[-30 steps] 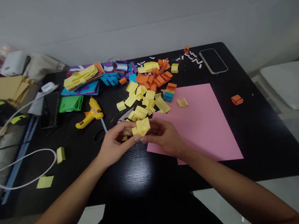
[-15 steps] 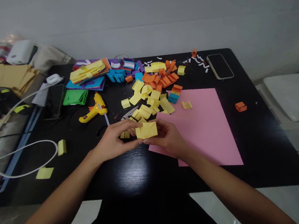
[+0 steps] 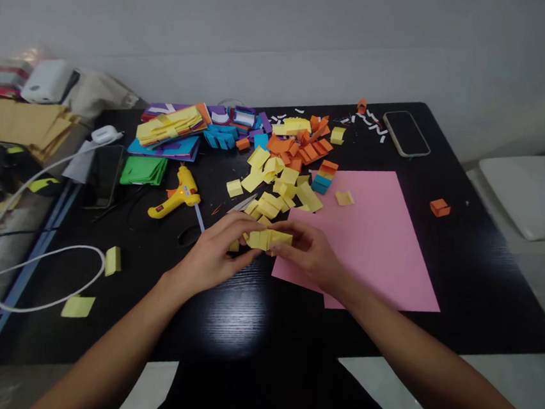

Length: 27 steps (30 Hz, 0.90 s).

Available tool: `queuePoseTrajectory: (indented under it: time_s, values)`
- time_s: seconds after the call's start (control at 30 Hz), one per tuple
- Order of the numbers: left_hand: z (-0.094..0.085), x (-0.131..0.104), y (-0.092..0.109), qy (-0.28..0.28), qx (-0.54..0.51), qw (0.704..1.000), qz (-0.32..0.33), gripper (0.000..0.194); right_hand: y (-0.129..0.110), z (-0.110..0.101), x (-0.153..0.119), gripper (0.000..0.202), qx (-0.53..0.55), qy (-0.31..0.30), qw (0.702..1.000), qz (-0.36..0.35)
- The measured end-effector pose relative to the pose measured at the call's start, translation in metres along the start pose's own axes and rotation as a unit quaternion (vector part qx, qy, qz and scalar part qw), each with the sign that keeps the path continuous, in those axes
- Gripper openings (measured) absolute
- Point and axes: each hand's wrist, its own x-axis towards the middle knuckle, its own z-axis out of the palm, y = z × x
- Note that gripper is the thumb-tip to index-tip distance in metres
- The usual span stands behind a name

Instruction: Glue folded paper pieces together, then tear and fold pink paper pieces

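Between my two hands, above the black table, is a folded yellow paper piece (image 3: 269,239). My left hand (image 3: 215,250) pinches its left side, fingers behind and thumb below. On its right side, my right hand (image 3: 310,253) grips it between thumb and fingers. Just beyond the hands lies a heap of folded yellow papers (image 3: 270,204). Scissors (image 3: 242,203) lie partly under that heap. Pink sheets (image 3: 370,239) are spread under and beyond my right hand, with a small yellow folded piece (image 3: 344,198) on top.
A yellow glue gun (image 3: 177,194) lies left of the heap. Orange pieces (image 3: 306,150), paper stacks (image 3: 171,127) and green papers (image 3: 143,170) are farther back. A phone (image 3: 407,134) is back right, a dark phone (image 3: 104,177) left, and a white cable (image 3: 56,251) loops at the left.
The yellow piece has been turned and now looks narrower, with a fold facing me. Both hands still hold it. The view has shifted slightly.
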Motion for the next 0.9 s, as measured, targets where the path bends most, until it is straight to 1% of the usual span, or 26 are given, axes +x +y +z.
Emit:
queuePoseTrajectory:
  time_s: [0.03, 0.1, 0.2, 0.23, 0.3, 0.37, 0.5, 0.6, 0.8, 0.9]
  values:
    - [0.001, 0.000, 0.001, -0.001, -0.011, 1.000, -0.009, 0.035, 0.001, 0.000, 0.000, 0.038, -0.016, 0.010, 1.000, -0.005]
    - [0.004, -0.001, 0.003, -0.011, -0.052, 0.997, -0.047, 0.037, 0.002, 0.001, 0.000, 0.034, -0.033, 0.026, 0.999, -0.014]
    - [0.010, -0.003, 0.004, -0.024, -0.147, 0.979, -0.139, 0.045, 0.004, 0.002, 0.000, 0.031, -0.040, 0.043, 0.998, -0.020]
    - [0.013, -0.004, 0.004, -0.020, -0.175, 0.970, -0.170, 0.044, 0.004, 0.002, 0.000, 0.032, -0.041, 0.045, 0.998, -0.019]
    - [0.018, -0.005, 0.003, -0.006, -0.216, 0.951, -0.219, 0.030, 0.004, 0.002, -0.001, 0.033, -0.045, 0.045, 0.998, -0.015]
    - [0.021, -0.005, 0.002, 0.005, -0.242, 0.939, -0.246, 0.019, 0.004, 0.002, -0.001, 0.034, -0.049, 0.044, 0.998, -0.012]
    - [0.019, -0.001, 0.003, 0.015, -0.282, 0.925, -0.256, 0.020, 0.002, 0.003, -0.001, 0.033, -0.047, 0.041, 0.998, -0.008]
    - [0.016, 0.002, 0.004, 0.010, -0.292, 0.919, -0.264, 0.023, 0.000, 0.004, -0.001, 0.032, -0.038, 0.033, 0.999, 0.000]
    - [0.016, 0.001, 0.001, -0.001, -0.291, 0.918, -0.270, 0.028, 0.000, 0.004, -0.001, 0.034, -0.035, 0.025, 0.999, 0.011]
    - [0.017, 0.000, 0.000, -0.003, -0.282, 0.921, -0.269, 0.028, -0.001, 0.005, -0.002, 0.033, -0.081, 0.031, 0.996, -0.006]
